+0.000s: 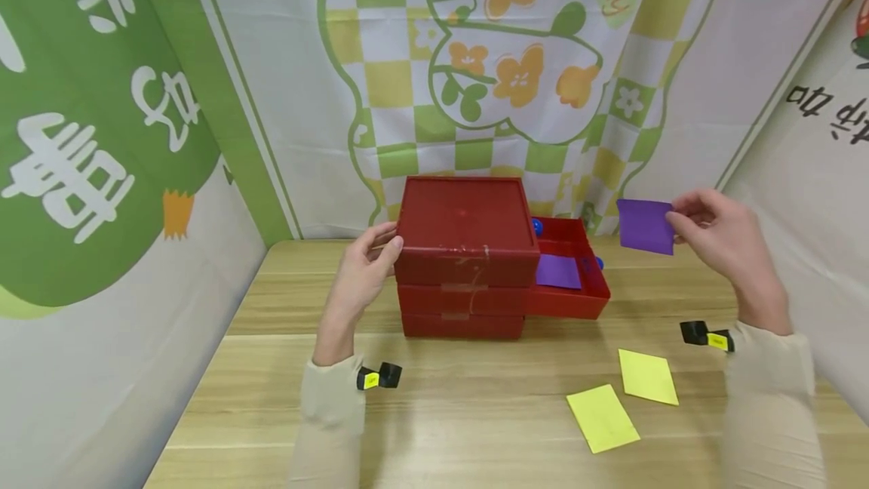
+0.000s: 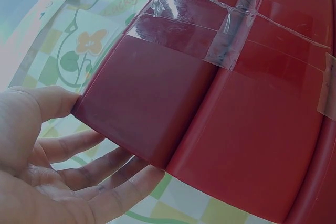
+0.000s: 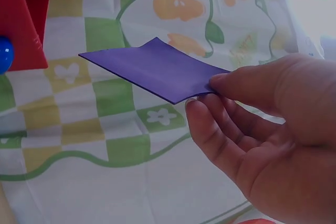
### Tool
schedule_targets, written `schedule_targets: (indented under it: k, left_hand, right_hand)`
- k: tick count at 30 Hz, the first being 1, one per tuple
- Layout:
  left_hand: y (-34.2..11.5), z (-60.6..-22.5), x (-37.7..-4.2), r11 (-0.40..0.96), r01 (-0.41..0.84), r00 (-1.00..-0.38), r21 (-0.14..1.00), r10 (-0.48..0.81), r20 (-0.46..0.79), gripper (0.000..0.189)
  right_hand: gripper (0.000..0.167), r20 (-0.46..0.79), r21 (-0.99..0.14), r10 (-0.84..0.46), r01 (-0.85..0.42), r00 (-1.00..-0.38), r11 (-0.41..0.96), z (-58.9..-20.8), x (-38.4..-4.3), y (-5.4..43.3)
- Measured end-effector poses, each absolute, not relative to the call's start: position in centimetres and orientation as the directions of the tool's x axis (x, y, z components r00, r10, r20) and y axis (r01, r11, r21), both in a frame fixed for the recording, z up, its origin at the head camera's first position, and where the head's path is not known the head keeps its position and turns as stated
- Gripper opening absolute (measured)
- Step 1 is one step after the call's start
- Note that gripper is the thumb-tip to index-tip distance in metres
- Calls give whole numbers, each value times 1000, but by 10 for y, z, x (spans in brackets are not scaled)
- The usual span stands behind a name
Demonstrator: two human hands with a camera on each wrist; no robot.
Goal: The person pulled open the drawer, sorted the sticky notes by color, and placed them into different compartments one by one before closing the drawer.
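Observation:
A red three-tier drawer box [image 1: 465, 213] stands on the table, with clear tape on its front. Out of its right side extends a red drawer [image 1: 570, 302], in which a purple paper [image 1: 558, 272] lies. My left hand [image 1: 365, 266] rests against the box's left side, the thumb at the upper corner and the fingers lightly bent along the side. To the right of the drawer, my right hand [image 1: 723, 236] pinches another purple square of paper [image 3: 152, 69] by one edge between thumb and fingers, raised above the table.
Two yellow square papers, one nearer [image 1: 603, 419] and one farther [image 1: 648, 376], lie on the wooden table [image 1: 462, 413] in front of the drawer. A blue round knob [image 3: 4, 55] shows on the drawer's end. Printed curtains [image 1: 292, 96] close in the back and sides.

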State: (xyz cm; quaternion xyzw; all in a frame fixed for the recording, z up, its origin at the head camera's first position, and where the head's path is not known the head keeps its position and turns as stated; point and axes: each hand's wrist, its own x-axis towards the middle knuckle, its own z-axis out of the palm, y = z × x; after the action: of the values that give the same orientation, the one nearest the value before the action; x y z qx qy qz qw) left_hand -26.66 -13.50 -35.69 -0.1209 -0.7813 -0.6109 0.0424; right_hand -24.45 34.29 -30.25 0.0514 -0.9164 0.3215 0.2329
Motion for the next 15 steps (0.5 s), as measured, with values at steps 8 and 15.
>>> schedule_targets:
  k: [8, 15]
  left_hand:
    - [-135, -357, -267, 228, 239, -968, 944, 139, 211, 48]
    - [-135, -356, -266, 236, 236, -969, 943, 133, 209, 48]
  right_hand:
    - [16, 484, -583, 2, -321, -875, 746, -305, -250, 331]
    - [17, 453, -600, -42, -339, -891, 724, -306, -253, 321]
